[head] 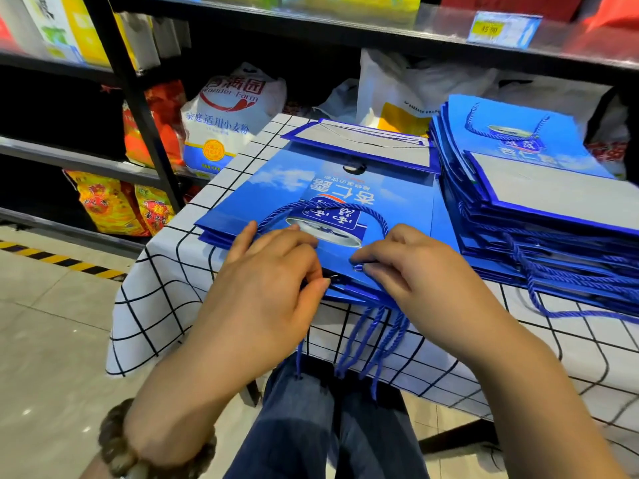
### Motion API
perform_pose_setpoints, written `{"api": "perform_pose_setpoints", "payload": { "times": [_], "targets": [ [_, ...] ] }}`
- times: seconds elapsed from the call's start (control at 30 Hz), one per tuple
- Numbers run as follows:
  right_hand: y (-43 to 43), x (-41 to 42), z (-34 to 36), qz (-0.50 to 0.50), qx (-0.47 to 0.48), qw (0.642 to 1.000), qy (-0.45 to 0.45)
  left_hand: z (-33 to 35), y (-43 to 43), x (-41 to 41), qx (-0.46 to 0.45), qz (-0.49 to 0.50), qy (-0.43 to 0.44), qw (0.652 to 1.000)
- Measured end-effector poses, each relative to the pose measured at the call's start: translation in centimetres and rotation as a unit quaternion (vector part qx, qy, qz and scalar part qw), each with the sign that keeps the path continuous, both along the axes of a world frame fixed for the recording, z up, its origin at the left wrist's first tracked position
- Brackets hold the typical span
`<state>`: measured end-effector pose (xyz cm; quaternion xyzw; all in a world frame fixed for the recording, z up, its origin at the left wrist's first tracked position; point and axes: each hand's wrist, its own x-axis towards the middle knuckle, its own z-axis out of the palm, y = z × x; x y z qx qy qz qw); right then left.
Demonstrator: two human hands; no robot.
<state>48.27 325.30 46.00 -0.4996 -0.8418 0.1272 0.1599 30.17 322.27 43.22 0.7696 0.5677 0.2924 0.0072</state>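
We are threading cord [378, 217] into blue bag [276, 186], frame centre: left grip [276, 271] pinching bag edge, right grip [408, 267] pinching cord; next, probably knotting.

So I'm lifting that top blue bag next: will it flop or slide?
The top blue bag lies folded flat with crisp edges, so it probably lifts light and fairly stiff. Its glossy face may slide on the bags below. The rope handle looks limp, likely to dangle.

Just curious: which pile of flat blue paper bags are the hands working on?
The lower middle pile: left hand and right hand pinch its edge; the taller right pile lies untouched.
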Motion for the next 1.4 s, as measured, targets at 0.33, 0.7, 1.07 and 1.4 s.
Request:
{"api": "perform_pose_setpoints", "payload": {
  "times": [0.33,0.7,1.07,1.4],
  "targets": [
    [0.6,-0.1,-0.6,-0.123,0.046,0.985,0.112,0.0,1.1,1.2,0.038,0.017,0.090,0.995],
    [-0.7,1.2,-1.3,-0.113,0.160,0.939,0.282,2.0,1.3,3.0,0.051,-0.029,0.166,0.984],
    [-1.7,1.1,-2.5,-0.162,0.154,0.867,0.446,2.1,2.4,3.0,0.077,-0.057,0.055,0.994],
    [-2.3,-0.5,-1.0,-0.170,0.115,0.959,0.194,6.5,2.5,3.3,0.122,-0.021,-0.192,0.973]
  ]
}}
